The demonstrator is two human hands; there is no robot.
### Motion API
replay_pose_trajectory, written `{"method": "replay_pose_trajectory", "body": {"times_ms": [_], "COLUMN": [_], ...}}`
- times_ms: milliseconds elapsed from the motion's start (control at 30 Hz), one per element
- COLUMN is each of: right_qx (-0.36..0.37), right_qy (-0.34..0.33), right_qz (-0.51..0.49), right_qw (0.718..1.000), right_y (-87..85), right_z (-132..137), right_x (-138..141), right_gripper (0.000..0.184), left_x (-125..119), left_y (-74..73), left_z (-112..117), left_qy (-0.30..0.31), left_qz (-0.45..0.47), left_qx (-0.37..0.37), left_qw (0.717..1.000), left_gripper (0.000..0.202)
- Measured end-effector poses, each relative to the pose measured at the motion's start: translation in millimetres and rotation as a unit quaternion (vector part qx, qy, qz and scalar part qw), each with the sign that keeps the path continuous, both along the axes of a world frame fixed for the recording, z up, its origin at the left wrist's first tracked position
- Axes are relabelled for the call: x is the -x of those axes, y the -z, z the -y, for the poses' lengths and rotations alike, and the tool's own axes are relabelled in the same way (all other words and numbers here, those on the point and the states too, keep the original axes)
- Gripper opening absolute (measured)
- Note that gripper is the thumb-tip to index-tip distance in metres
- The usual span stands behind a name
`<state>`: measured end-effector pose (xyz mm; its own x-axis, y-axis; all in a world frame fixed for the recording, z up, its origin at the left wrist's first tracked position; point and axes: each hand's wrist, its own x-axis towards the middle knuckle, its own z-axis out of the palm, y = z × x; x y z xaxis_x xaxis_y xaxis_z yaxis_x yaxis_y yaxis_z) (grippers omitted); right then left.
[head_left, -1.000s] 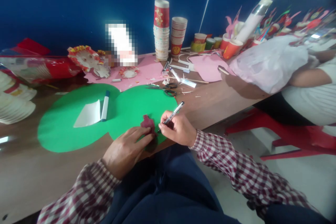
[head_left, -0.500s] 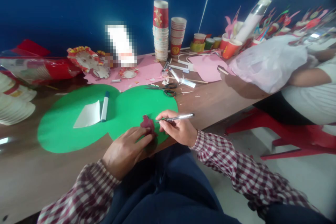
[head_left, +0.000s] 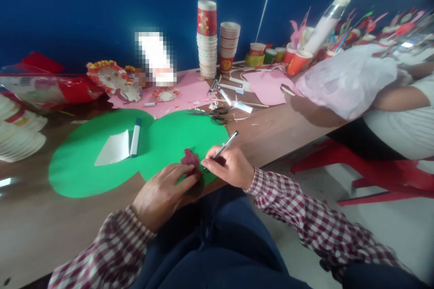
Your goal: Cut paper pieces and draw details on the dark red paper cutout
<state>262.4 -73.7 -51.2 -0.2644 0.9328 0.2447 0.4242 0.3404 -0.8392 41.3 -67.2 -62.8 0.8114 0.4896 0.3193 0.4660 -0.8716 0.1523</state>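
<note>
Begin nearest, at the left hand: see fingers extended, thumb and index apart, laid over the lower end of a small, irregular, dark-red piece. Find that piece lying on the right lobe of a large, bright-green, two-lobed paper-like sheet, close to the near edge of the brown, wood-look table. Press straight down, without sliding, and leave the edge beside the pen free of fingertips. Just to the right, see the right hand pinching a slim, silvery pen with a dark end, tilted up and away from the piece. For a clean line, probably best to guide the tip snugly and lightly along the right edge, in short strokes. Cannot tell about contact at the tip: too small and shaded. Farther out, leave undisturbed the white, blue-ended marker beside the curled white paper. Watch for the black-handled metal scissors, overlapping the green sheet's far edge. Beyond, note flat pink paper and tall, stacked, red-and-white paper cups.
</note>
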Motion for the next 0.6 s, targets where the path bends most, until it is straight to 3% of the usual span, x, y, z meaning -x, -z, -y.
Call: {"method": "replay_pose_trajectory", "body": {"times_ms": [300, 600], "right_qx": [-0.012, -0.01], "right_qy": [-0.01, -0.005], "right_qz": [0.075, 0.083], "right_qw": [0.997, 0.996], "right_y": [1.5, 1.2], "right_z": [-1.7, -1.4], "right_x": [1.4, 1.6], "right_gripper": [0.024, 0.025], "left_x": [-1.1, -0.9], "left_y": [0.9, -1.0], "left_z": [-0.4, 0.1], "left_qy": [0.002, 0.002], "left_qz": [0.006, 0.014], "left_qx": [0.005, 0.0], "left_qw": [1.0, 1.0], "left_gripper": [0.028, 0.026]}}
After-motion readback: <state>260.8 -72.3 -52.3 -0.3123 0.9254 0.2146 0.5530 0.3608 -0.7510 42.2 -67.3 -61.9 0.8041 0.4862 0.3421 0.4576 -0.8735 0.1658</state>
